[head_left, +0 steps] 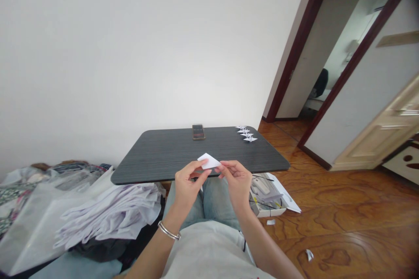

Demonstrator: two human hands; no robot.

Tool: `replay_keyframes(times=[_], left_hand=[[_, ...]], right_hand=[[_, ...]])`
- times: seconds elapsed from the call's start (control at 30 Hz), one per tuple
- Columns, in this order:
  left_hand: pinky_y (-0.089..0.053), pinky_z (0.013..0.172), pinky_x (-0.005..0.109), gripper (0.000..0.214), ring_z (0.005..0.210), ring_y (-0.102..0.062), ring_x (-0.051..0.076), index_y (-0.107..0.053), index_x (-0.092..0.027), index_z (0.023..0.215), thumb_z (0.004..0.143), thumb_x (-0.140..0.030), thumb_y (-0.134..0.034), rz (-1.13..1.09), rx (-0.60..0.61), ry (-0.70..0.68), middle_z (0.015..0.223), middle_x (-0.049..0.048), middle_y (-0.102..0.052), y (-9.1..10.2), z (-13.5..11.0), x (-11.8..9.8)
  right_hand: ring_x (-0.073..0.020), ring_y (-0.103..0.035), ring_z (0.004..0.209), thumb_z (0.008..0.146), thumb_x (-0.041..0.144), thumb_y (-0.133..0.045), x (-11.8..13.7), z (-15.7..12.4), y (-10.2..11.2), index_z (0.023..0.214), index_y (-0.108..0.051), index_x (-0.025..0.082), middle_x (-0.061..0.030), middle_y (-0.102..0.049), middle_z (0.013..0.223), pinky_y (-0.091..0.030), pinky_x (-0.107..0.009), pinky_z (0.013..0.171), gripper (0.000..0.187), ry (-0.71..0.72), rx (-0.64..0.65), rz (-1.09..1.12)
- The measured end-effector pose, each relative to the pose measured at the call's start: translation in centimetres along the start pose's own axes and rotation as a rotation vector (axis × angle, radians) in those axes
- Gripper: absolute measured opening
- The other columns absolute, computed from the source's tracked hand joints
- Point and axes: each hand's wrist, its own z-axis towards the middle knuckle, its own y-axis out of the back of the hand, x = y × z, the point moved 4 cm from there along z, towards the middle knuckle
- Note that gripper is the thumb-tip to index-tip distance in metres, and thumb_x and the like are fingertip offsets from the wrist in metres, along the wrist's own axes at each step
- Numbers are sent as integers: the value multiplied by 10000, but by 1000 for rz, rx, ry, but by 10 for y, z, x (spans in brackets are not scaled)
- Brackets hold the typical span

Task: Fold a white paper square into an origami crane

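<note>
Paper folding is in hand: a small folded paper [208, 161], white and roughly triangular, is held in the air just above the near edge of the dark tabletop [170, 152], over the person's lap. The left hand [187, 183] pinches its lower left edge between thumb and fingertips. The right hand [237, 178] pinches its right corner the same way. Each grip is closed on the folded paper, and neither hand touches the tabletop.

Judging from the pose, the step is a fold or crease made in mid-air. It would go best with the edges lined up exactly before any pressing. One hand should hold the layers steady so they cannot slip while the other runs the crease from the middle outward. Resting the piece on the tabletop would likely give a sharper line.

At the far right of the tabletop stands a short row of small paper cranes [247, 134], and a phone [198, 132] lies at the far middle. A heap of white sheets [114, 213] lies to the left, below the tabletop, and an open box [266, 196] sits on the wooden floor [343, 218] to the right.
</note>
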Motion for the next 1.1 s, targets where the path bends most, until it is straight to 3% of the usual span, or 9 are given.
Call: replay_keyframes(times=[0.2, 0.47, 0.77, 1.1], left_hand=[[-557, 569, 208, 98, 635, -618, 116, -642, -142, 745, 721, -237, -646, -135, -37, 111, 717, 10, -636, -2, 1, -2], [-537, 556, 204, 156, 670, -655, 144, -546, -153, 772, 700, -221, -667, -227, -1, 188, 693, 6, -645, -3, 2, 2], [-534, 593, 209, 128, 602, -640, 112, -558, -154, 767, 713, -214, -657, -152, -31, 111, 696, -8, -627, 0, 2, 3], [-536, 604, 207, 109, 596, -642, 107, -564, -160, 759, 719, -214, -650, -116, -72, 60, 675, -20, -611, 3, 1, 3]], right_hand=[[-127, -608, 518, 664, 214, -692, -1, 1, 2, 751, -656, 165, -2, -660, 596, -451, -198, 415, 106, 10, -28, -11], [-119, -601, 522, 665, 200, -685, 0, 0, 2, 721, -670, 178, 10, -642, 588, -448, -181, 394, 63, 42, 10, -39], [-123, -612, 486, 608, 237, -726, -11, 4, 2, 685, -686, 155, -10, -673, 555, -521, -234, 498, 119, -141, -1, 60], [-116, -600, 487, 588, 217, -739, -11, 3, 0, 658, -669, 162, 6, -655, 540, -500, -222, 502, 113, -150, 31, 87]])
